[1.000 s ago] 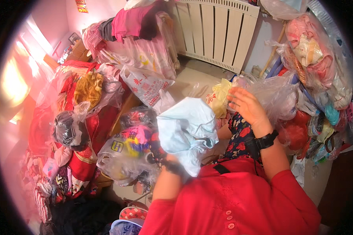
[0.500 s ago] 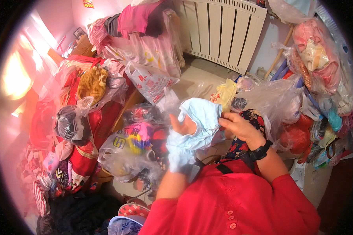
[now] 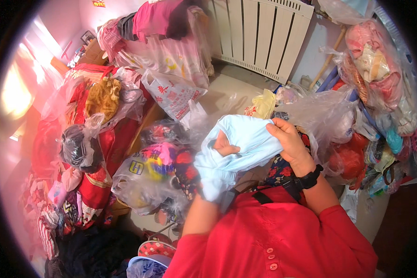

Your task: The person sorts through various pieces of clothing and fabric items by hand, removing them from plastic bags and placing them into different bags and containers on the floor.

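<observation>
A light blue garment (image 3: 250,139) of thin cloth is stretched between my hands in front of my body. My left hand (image 3: 226,145) pokes through an opening in it, fingers bent in against the cloth; the fabric covers the wrist and part of the forearm. At the garment's right edge, my right hand (image 3: 287,139) pinches the cloth between thumb and fingers. Its wrist wears a black watch (image 3: 309,177). Whether the garment is a top or briefs I cannot tell.
Left of the garment lies a clear plastic bag (image 3: 141,183) with colourful clothing. A white printed bag (image 3: 171,95) and a yellow bag (image 3: 262,104) lie beyond it. Several stuffed bags, one red (image 3: 352,157), crowd the right. A white radiator (image 3: 259,37) stands at the back.
The garment has been pulled wider and toward the right. My right hand has risen and moved right with its edge. The left hand's fingers, spread before, are now bent in.
</observation>
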Demonstrator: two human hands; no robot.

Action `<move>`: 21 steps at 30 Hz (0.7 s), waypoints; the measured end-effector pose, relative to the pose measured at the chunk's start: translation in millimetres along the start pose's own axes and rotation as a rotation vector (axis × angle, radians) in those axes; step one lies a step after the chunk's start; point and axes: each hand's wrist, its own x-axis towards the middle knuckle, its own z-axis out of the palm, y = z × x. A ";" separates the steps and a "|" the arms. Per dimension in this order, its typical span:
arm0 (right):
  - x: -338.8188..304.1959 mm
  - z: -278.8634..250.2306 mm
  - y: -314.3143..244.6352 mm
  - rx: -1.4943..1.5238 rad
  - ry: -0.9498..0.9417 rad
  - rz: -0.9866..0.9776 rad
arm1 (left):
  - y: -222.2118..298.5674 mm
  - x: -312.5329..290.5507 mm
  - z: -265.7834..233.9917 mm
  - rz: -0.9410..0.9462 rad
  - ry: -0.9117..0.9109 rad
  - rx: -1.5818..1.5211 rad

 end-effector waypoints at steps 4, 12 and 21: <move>1.8 -2.5 1.5 -0.024 0.029 -0.020 | -10.5 4.7 -6.3 0.096 -0.003 -0.017; -23.1 26.3 -10.2 -0.923 -0.035 -0.210 | 1.2 11.9 9.0 0.038 0.039 -0.166; -14.0 27.9 27.0 -1.096 -0.149 -0.570 | -37.2 13.3 6.0 0.184 0.040 0.491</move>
